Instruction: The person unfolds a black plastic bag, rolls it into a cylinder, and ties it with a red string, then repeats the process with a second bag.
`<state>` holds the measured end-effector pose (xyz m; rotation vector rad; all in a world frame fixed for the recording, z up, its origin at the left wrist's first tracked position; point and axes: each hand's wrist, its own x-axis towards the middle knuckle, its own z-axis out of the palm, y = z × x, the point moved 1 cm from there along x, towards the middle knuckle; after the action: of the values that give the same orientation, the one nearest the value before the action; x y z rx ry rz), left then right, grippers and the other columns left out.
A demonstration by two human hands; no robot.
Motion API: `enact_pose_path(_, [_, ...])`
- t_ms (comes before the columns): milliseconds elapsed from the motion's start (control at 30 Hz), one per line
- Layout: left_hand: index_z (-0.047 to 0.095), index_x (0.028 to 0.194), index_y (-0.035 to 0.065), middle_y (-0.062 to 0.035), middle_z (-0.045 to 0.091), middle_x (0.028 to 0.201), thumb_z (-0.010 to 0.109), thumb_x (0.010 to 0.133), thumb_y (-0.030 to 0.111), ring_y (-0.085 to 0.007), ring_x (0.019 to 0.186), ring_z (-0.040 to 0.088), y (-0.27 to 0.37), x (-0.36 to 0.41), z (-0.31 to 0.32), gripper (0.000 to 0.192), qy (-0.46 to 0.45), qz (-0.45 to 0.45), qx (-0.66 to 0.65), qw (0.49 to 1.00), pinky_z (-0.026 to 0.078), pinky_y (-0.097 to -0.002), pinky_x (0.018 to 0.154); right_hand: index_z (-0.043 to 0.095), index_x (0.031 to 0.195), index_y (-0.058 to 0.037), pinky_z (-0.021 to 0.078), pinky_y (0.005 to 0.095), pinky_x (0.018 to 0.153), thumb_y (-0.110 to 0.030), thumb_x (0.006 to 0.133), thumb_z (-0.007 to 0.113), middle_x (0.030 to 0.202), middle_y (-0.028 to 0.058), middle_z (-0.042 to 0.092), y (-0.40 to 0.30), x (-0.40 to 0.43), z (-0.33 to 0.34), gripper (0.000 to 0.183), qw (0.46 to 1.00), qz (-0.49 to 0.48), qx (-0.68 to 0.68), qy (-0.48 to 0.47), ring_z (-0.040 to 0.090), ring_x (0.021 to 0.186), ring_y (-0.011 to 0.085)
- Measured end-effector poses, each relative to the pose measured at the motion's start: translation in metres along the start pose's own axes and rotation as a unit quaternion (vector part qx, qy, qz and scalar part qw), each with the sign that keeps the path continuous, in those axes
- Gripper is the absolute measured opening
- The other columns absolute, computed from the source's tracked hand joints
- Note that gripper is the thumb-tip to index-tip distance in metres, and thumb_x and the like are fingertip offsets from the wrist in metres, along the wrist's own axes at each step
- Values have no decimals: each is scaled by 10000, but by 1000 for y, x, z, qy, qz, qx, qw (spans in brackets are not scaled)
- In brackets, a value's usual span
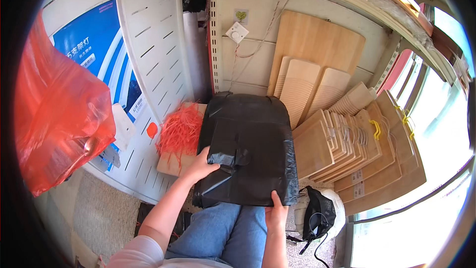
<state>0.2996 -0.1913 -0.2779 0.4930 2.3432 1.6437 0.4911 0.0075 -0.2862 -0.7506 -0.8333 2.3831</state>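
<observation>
A stack of black plastic bags (256,130), or one thick folded sheet, lies flat above the thighs in blue jeans (223,227). My left hand (202,167) is at its left side, thumb over a crumpled, shiny fold of the plastic, other fingers mostly hidden. At the near right corner, my right hand (277,212) holds the edge with the thumb on top and the fingers underneath. Just left of the black plastic, a heap of red plastic strips (180,128) rests on a pale wooden surface (169,165).
A red plastic bag (67,115) hangs at the left before perforated white panels (160,44). Wooden cutting boards (316,149) and ribbed washboards (299,89) lean at the right. A black mesh item with a cord (319,214) lies on a white bundle (336,201) near my right hand.
</observation>
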Motion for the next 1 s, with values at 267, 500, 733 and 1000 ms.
enact_pose_path(267, [475,1336,104,-174,323,1461,561,879,403,-367,1356,285,50,-27,83,553,-90,265,346,895,236,-521,1094,478,1286,-20,458,381,965,-182,926,562,1265,109,547,-1,4,-5,404,993,29,106,-35,540,1153,232])
enact_pose_path(500, [398,1410,136,-143,305,1489,505,914,469,-364,1396,212,53,-40,95,607,-193,263,344,880,178,-507,1123,494,1264,-4,452,358,970,-202,927,569,1255,106,550,1,9,-1,399,997,-3,70,-26,539,1147,211])
enact_pose_path(733, [445,1355,68,-157,426,1407,490,931,343,-383,1316,359,51,2,119,507,-25,286,455,843,284,-508,1072,495,1247,24,444,321,945,-156,932,546,1299,118,505,12,15,8,366,991,-90,-57,84,505,1160,202])
enact_pose_path(1000, [518,1281,1,-151,571,1262,454,983,312,-245,1222,504,85,15,62,436,-88,82,-12,993,375,-339,1027,455,1277,82,364,364,1040,71,802,518,1313,254,479,1,8,51,480,817,-300,-482,-97,447,1258,354])
